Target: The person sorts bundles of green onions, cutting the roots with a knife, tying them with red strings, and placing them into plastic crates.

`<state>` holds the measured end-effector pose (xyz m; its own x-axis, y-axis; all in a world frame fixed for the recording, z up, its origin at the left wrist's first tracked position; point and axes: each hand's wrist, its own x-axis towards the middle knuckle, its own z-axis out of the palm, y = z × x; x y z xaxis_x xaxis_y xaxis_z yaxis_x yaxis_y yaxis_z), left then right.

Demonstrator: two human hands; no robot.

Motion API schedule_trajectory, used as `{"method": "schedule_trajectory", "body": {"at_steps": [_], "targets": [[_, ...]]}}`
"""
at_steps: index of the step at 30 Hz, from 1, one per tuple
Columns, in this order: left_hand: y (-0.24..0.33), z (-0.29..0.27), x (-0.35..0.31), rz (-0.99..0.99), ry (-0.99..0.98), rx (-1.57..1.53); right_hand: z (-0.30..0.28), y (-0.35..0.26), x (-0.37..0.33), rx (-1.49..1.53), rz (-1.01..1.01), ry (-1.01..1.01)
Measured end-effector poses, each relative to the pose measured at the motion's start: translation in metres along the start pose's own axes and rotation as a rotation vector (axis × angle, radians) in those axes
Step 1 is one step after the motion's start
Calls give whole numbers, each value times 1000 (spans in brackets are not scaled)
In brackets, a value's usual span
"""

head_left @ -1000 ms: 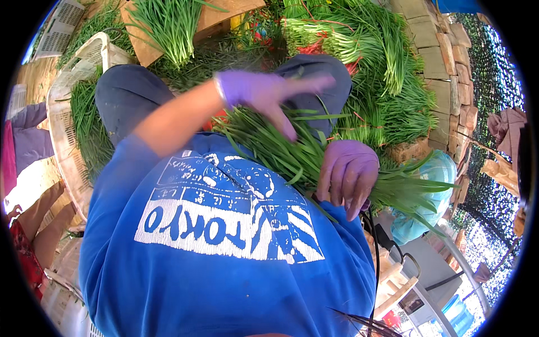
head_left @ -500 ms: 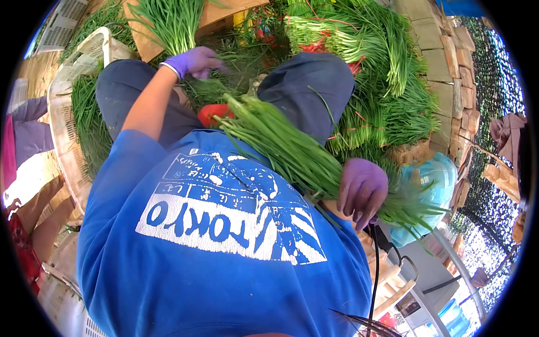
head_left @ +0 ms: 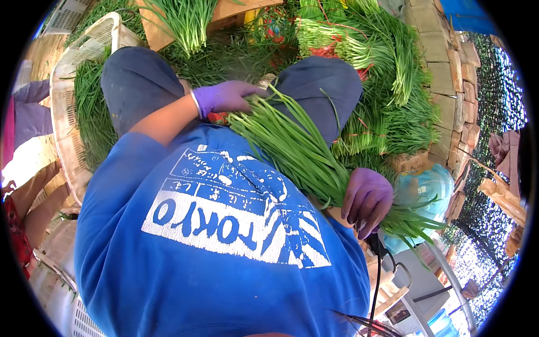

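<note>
A loose bunch of garlic chives (head_left: 297, 149) lies slantwise across my lap, pale stem ends at the upper left, leaf tips at the lower right. My right hand (head_left: 368, 201), in a purple glove, is wrapped round the leafy part, and the tips fan out beyond it. My left hand (head_left: 227, 97), also purple-gloved, has its fingers closed at the stem ends; the fingertips are partly hidden and slightly blurred. A red object (head_left: 218, 118), its kind unclear, shows just below the left hand.
Tied chive bundles (head_left: 359, 50) are piled at the far right beside stacked bricks (head_left: 446, 84). More chives lie on a wooden board (head_left: 154, 28). A white plastic crate (head_left: 59, 112) with chives stands at left. A bluish plastic bag (head_left: 426, 185) sits right; another person's legs (head_left: 36, 196) show at far left.
My left hand has come back from near the board, moving right and closer to me, onto the stem ends. My right hand keeps its hold on the bunch.
</note>
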<state>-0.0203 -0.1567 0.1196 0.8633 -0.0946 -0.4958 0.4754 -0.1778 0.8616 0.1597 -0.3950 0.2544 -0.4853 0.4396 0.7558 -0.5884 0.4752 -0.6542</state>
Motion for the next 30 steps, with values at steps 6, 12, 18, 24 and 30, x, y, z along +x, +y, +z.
{"method": "schedule_trajectory", "body": {"at_steps": [6, 12, 18, 24, 30], "targets": [[-51, -48, -20, -16, 638, 452, -5, 6, -1, 72, -40, -91], [-23, -8, 42, -22, 33, -470, -4, 7, 3, 47, -43, -4], [-5, 17, 52, -114, 50, 13, -1, 10, 6, 61, -30, -59], [-59, 6, 57, -71, 339, 599, -3, 12, 5, 28, -34, -17], [-61, -16, 54, -28, 358, -310, -3, 10, -1, 33, -59, 13]]}}
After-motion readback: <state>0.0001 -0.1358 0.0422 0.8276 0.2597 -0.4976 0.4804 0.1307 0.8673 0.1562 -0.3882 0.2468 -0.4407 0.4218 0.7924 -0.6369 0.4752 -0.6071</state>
